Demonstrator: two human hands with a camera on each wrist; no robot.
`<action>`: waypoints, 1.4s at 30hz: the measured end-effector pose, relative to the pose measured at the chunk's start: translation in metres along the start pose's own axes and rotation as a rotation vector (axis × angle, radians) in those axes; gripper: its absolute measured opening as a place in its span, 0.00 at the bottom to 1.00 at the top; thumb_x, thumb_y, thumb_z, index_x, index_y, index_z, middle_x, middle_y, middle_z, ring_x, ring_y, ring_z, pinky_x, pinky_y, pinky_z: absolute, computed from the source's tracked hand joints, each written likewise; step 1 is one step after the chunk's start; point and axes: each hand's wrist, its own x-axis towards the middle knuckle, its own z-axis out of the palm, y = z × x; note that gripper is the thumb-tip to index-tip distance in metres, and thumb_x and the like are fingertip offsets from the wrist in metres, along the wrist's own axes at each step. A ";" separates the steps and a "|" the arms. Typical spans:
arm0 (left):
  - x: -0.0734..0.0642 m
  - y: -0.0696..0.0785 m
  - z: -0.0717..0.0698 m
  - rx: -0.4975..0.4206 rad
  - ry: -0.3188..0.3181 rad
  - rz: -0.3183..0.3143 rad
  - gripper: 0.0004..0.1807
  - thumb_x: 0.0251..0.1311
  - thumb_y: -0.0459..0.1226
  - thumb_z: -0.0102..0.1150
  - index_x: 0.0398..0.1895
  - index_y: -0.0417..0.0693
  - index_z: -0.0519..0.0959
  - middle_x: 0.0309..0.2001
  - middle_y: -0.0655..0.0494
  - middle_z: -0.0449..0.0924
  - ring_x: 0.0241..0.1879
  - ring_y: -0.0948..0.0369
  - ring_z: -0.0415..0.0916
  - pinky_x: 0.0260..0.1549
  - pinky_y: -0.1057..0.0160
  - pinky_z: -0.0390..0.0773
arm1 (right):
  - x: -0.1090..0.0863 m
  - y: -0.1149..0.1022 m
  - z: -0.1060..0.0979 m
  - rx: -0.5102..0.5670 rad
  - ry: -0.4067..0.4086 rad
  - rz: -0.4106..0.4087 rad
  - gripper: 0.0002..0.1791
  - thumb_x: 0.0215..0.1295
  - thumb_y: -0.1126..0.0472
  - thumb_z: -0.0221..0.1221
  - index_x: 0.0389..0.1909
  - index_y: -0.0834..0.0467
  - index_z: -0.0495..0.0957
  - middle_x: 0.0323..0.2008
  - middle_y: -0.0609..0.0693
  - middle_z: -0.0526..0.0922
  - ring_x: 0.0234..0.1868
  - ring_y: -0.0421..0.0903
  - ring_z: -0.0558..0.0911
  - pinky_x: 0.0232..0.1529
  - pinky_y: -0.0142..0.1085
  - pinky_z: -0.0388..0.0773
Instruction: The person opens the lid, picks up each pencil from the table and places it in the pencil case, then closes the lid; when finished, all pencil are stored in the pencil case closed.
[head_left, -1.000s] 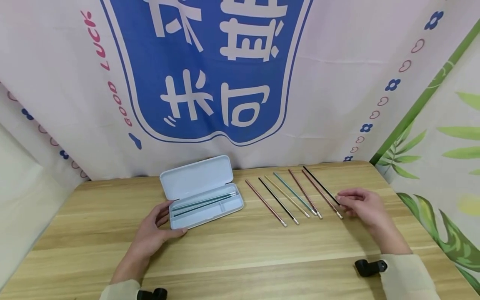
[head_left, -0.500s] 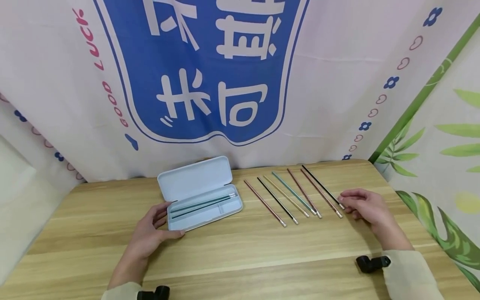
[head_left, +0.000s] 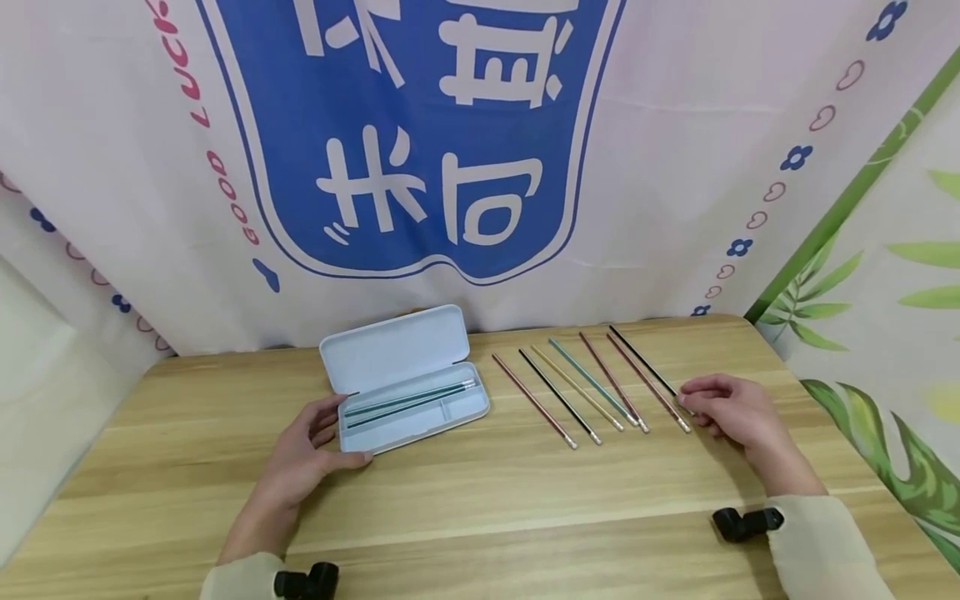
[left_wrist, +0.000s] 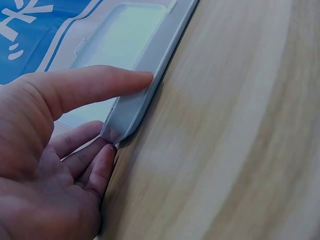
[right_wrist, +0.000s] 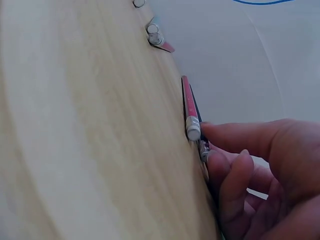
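Observation:
My left hand (head_left: 300,454) grips the left end of a light blue pencil case (head_left: 423,434), thumb along its front edge and fingers behind the corner. The case lies with its lid (head_left: 397,346) raised, and two dark green pencils (head_left: 408,403) lie inside. In the left wrist view the thumb (left_wrist: 110,85) presses on the case wall (left_wrist: 164,52). Over to the right, my right hand (head_left: 731,408) pinches the eraser end of a black pencil (head_left: 641,362), the last in a row. Its fingertips partly hide that end, close beside a red pencil (right_wrist: 190,105) in the right wrist view.
Between case and right hand, several pencils lie slanted side by side, among them a red one (head_left: 532,400), a black one (head_left: 558,396), a yellow one (head_left: 577,387) and a teal one (head_left: 592,379). A printed cloth (head_left: 637,208) hangs behind the wooden table (head_left: 525,517).
My right fingertips have shifted slightly along the black pencil toward its eraser end. The left hand keeps its place on the case. The head view has shifted a little.

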 end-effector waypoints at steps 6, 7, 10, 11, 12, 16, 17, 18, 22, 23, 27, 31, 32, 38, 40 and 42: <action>-0.004 0.000 0.000 -0.002 -0.002 -0.004 0.60 0.50 0.34 0.84 0.85 0.47 0.57 0.82 0.41 0.60 0.78 0.43 0.62 0.76 0.46 0.64 | -0.001 0.001 0.004 -0.049 0.017 0.007 0.24 0.73 0.53 0.68 0.59 0.67 0.82 0.33 0.41 0.85 0.32 0.37 0.82 0.29 0.34 0.83; -0.005 -0.001 0.000 0.000 0.001 -0.007 0.60 0.51 0.34 0.84 0.85 0.48 0.57 0.82 0.41 0.60 0.78 0.43 0.61 0.76 0.47 0.64 | -0.001 0.000 0.005 -0.053 0.018 0.004 0.24 0.73 0.53 0.69 0.59 0.67 0.82 0.33 0.42 0.85 0.32 0.37 0.82 0.29 0.34 0.83; -0.007 -0.004 -0.002 0.012 0.008 -0.019 0.60 0.51 0.34 0.84 0.85 0.48 0.57 0.82 0.42 0.60 0.78 0.44 0.62 0.71 0.56 0.68 | 0.000 -0.003 0.007 -0.054 0.013 0.002 0.23 0.72 0.53 0.70 0.57 0.67 0.83 0.31 0.42 0.84 0.31 0.37 0.81 0.29 0.33 0.82; -0.008 -0.005 -0.003 0.017 0.010 -0.022 0.60 0.51 0.35 0.84 0.85 0.49 0.57 0.82 0.42 0.60 0.78 0.44 0.62 0.68 0.60 0.70 | 0.000 -0.004 0.008 -0.056 0.011 0.002 0.23 0.71 0.53 0.70 0.56 0.66 0.83 0.31 0.42 0.84 0.31 0.37 0.81 0.29 0.33 0.82; -0.009 -0.005 -0.003 0.020 0.010 -0.024 0.60 0.51 0.35 0.84 0.85 0.49 0.57 0.82 0.42 0.60 0.78 0.44 0.62 0.66 0.65 0.70 | 0.000 -0.005 0.009 -0.059 0.009 0.003 0.22 0.71 0.53 0.70 0.56 0.66 0.83 0.31 0.42 0.84 0.31 0.37 0.81 0.29 0.33 0.82; -0.010 -0.009 -0.003 0.021 0.009 -0.025 0.60 0.52 0.35 0.84 0.86 0.49 0.57 0.82 0.42 0.60 0.78 0.45 0.62 0.59 0.73 0.69 | -0.001 -0.008 0.010 -0.065 0.008 0.011 0.21 0.70 0.54 0.71 0.54 0.66 0.83 0.30 0.43 0.84 0.30 0.37 0.80 0.28 0.33 0.83; -0.011 -0.009 -0.003 0.021 0.009 -0.026 0.60 0.52 0.35 0.84 0.86 0.49 0.57 0.82 0.42 0.60 0.78 0.45 0.62 0.58 0.74 0.69 | -0.001 -0.008 0.010 -0.065 0.008 0.013 0.21 0.70 0.54 0.71 0.54 0.66 0.83 0.29 0.43 0.84 0.30 0.37 0.80 0.28 0.33 0.83; -0.011 -0.010 -0.003 0.021 0.009 -0.027 0.60 0.52 0.35 0.84 0.86 0.49 0.57 0.82 0.42 0.60 0.78 0.45 0.62 0.59 0.73 0.69 | -0.001 -0.008 0.010 -0.063 0.007 0.015 0.21 0.70 0.54 0.71 0.53 0.66 0.84 0.29 0.43 0.84 0.30 0.37 0.80 0.29 0.33 0.83; -0.011 -0.011 -0.003 0.021 0.008 -0.034 0.60 0.53 0.36 0.84 0.86 0.49 0.56 0.82 0.42 0.60 0.78 0.45 0.62 0.59 0.72 0.70 | -0.001 -0.008 0.012 -0.067 0.001 0.012 0.20 0.70 0.55 0.70 0.53 0.66 0.84 0.29 0.43 0.84 0.30 0.38 0.81 0.29 0.33 0.83; -0.011 -0.012 -0.003 0.021 0.005 -0.033 0.60 0.53 0.36 0.84 0.86 0.49 0.56 0.82 0.42 0.60 0.78 0.45 0.62 0.62 0.69 0.70 | -0.001 -0.007 0.012 -0.071 0.000 0.009 0.20 0.71 0.55 0.69 0.53 0.66 0.84 0.29 0.44 0.84 0.31 0.38 0.80 0.29 0.33 0.83; -0.008 -0.010 -0.002 0.025 -0.004 -0.023 0.60 0.53 0.35 0.83 0.86 0.48 0.55 0.82 0.40 0.59 0.78 0.43 0.62 0.74 0.52 0.68 | -0.002 -0.005 0.012 -0.084 -0.002 -0.004 0.19 0.74 0.55 0.66 0.54 0.67 0.83 0.31 0.45 0.84 0.32 0.38 0.80 0.30 0.33 0.84; -0.004 -0.007 -0.001 0.027 -0.012 -0.018 0.61 0.52 0.34 0.83 0.86 0.47 0.54 0.82 0.38 0.59 0.79 0.41 0.61 0.78 0.42 0.63 | -0.002 -0.004 0.009 -0.096 0.002 -0.002 0.20 0.76 0.54 0.64 0.55 0.67 0.83 0.31 0.45 0.84 0.32 0.37 0.80 0.30 0.34 0.84; -0.003 -0.007 -0.001 0.031 -0.012 -0.014 0.61 0.53 0.34 0.83 0.86 0.46 0.54 0.82 0.38 0.59 0.78 0.41 0.62 0.78 0.42 0.63 | -0.002 -0.004 0.009 -0.096 0.002 -0.002 0.20 0.76 0.53 0.64 0.55 0.67 0.83 0.32 0.45 0.84 0.32 0.37 0.80 0.30 0.34 0.84; 0.002 -0.001 -0.002 0.055 -0.006 0.028 0.59 0.54 0.35 0.82 0.86 0.46 0.56 0.81 0.39 0.61 0.78 0.42 0.64 0.76 0.46 0.65 | 0.003 -0.007 0.006 -0.076 0.011 -0.015 0.21 0.76 0.54 0.64 0.56 0.68 0.82 0.32 0.43 0.83 0.33 0.36 0.80 0.31 0.33 0.84; 0.002 0.001 -0.002 0.049 -0.012 0.027 0.59 0.54 0.35 0.83 0.86 0.46 0.55 0.82 0.39 0.60 0.78 0.42 0.63 0.76 0.44 0.65 | 0.003 -0.006 0.006 -0.074 0.010 -0.009 0.21 0.77 0.54 0.63 0.57 0.68 0.82 0.33 0.42 0.83 0.33 0.36 0.80 0.32 0.32 0.84; 0.001 0.001 -0.001 0.046 -0.014 0.014 0.59 0.54 0.35 0.83 0.86 0.47 0.55 0.82 0.40 0.60 0.78 0.42 0.62 0.77 0.44 0.64 | 0.002 -0.005 0.005 -0.065 0.002 -0.003 0.21 0.78 0.55 0.63 0.58 0.69 0.81 0.33 0.41 0.83 0.32 0.36 0.81 0.32 0.32 0.84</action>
